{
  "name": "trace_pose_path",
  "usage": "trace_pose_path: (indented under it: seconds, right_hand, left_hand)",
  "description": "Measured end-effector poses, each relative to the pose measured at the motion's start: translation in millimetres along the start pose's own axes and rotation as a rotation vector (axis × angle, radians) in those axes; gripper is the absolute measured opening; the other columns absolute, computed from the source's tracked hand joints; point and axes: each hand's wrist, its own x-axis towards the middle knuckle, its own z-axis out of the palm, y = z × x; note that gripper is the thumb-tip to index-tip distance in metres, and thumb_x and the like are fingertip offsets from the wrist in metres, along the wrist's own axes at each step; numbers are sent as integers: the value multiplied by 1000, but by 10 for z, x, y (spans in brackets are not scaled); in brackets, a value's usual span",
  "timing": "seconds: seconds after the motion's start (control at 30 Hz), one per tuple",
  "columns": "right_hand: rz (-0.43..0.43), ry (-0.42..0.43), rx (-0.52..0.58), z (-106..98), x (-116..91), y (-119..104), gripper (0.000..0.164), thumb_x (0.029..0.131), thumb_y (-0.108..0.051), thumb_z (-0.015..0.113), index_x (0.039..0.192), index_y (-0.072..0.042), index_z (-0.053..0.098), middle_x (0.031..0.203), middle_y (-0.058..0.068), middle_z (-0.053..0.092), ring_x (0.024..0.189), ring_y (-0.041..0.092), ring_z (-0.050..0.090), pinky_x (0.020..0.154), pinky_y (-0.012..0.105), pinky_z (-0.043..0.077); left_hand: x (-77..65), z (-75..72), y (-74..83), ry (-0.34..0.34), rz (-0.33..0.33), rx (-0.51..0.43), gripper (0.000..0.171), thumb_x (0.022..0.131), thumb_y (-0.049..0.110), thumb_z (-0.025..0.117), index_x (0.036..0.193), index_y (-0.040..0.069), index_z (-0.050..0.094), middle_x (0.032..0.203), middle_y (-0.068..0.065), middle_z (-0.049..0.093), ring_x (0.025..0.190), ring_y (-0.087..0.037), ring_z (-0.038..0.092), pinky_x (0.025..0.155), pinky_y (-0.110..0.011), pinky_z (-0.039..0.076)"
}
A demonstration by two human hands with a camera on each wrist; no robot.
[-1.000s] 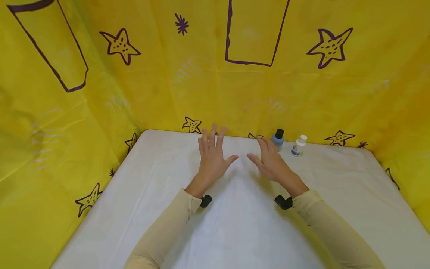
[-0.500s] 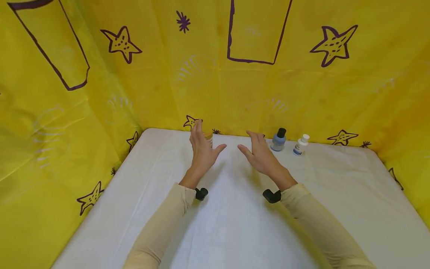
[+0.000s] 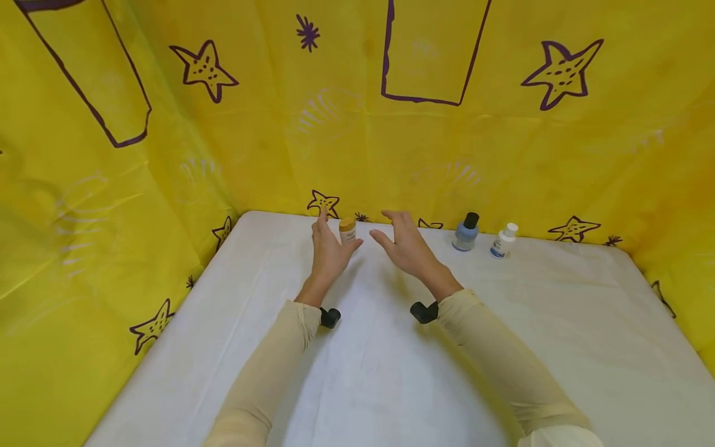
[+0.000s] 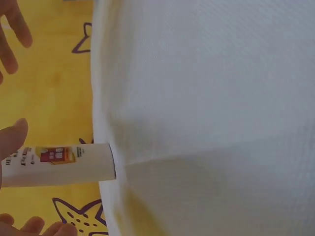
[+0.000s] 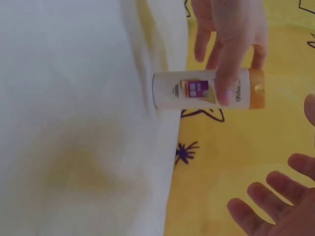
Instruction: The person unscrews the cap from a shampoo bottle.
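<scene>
The left hand (image 3: 329,252) and right hand (image 3: 410,249) have spread, seemingly empty grips near the yellow-capped bottle (image 3: 348,232), likely smooth, stiff, best taken mid-body.

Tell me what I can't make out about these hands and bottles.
Head view: the left hand hides the base of the orange-capped white plastic bottle.
Left wrist view: that bottle's cap is cut off by the left edge.
Right wrist view: the left thumb hides part of its front; the right edge cuts off the right hand.
Head view: print on the white-capped white plastic bottle is too small to read.
</scene>
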Motion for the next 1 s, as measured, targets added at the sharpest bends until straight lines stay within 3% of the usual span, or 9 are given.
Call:
trace_pose_path:
  seconds: [0.23, 0.5, 0.6, 0.83, 1.0]
  right_hand:
    - [-54, -7, 45, 186, 191, -111, 70, 102, -47, 58, 154, -5, 38, 149, 19, 42, 138, 33, 47, 117, 50, 41]
    - [-125, -11, 26, 351, 357, -83, 68, 102, -37, 63, 153, 1, 39, 148, 23, 46, 129, 35, 51, 112, 49, 45]
    - [-122, -26, 28, 375, 386, -74, 68, 101, -35, 64, 155, -2, 38, 149, 21, 46, 124, 33, 53, 108, 48, 48]
    - [-158, -86, 81, 398, 418, -89, 67, 100, -28, 66, 157, -5, 37, 156, 16, 42, 137, 36, 50, 113, 46, 47]
    - [-173, -107, 98, 411, 425, -99, 67, 101, -25, 65, 158, -7, 35, 158, 15, 42, 129, 38, 55, 108, 46, 50]
  left_hand:
    - [70, -31, -134, -66, -9, -23, 92, 86, 33, 83, 156, 6, 31, 153, -18, 43, 139, -37, 47, 117, -49, 43]
    - [88, -31, -168, -151, -35, -40, 88, 87, 42, 80, 155, 4, 38, 156, -16, 48, 138, -36, 51, 113, -48, 47]
    - [89, -25, -173, -164, -42, -28, 84, 88, 41, 79, 154, 4, 42, 153, -16, 52, 138, -35, 54, 112, -47, 49]
    - [111, -11, -189, -172, -14, -56, 66, 92, 29, 77, 148, 5, 52, 140, -15, 64, 132, -35, 61, 106, -44, 54]
    - [109, -3, -205, -175, 12, -62, 52, 93, 23, 75, 137, 1, 60, 132, -18, 69, 121, -34, 67, 98, -43, 58]
